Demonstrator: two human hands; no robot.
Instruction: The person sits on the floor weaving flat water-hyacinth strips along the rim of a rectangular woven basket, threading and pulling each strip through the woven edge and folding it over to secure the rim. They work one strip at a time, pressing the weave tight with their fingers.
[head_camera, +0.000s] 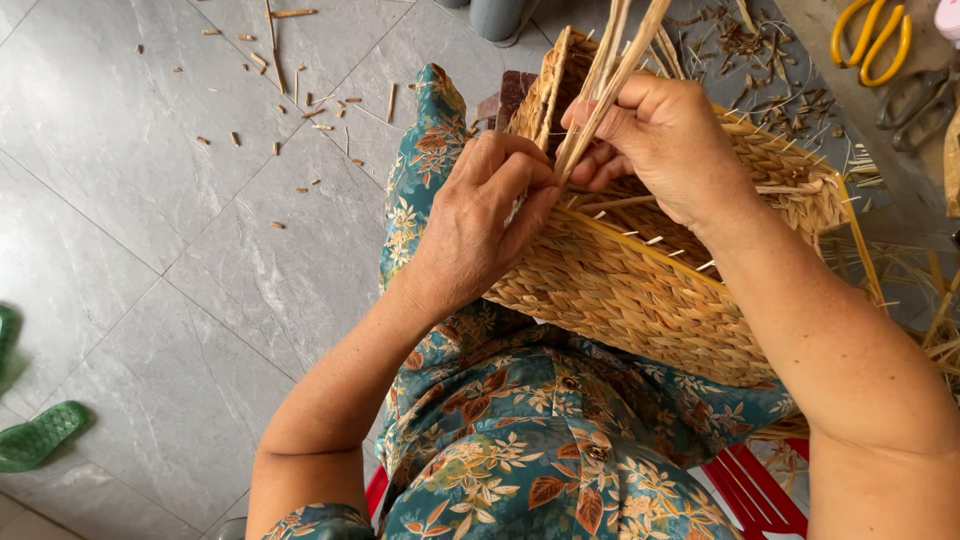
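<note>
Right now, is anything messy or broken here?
Yes. Short straw bits lie scattered over the grey tile floor, like trimmings. The woven basket looks whole; its loose strands are gripped by the right hand, with the left hand beside it.

The left hand (480, 225) presses the rim of a tan woven straw basket (640, 290); at its two o'clock, the right hand (665, 140) pinches pale straw strands (610, 65).

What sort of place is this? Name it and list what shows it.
Probably a home or small workshop floor used for basket weaving. A half-woven straw basket rests on the person's lap, cut straw bits litter the grey tiled floor, and yellow-handled scissors lie nearby. The right hand grips loose straw strands.
</note>
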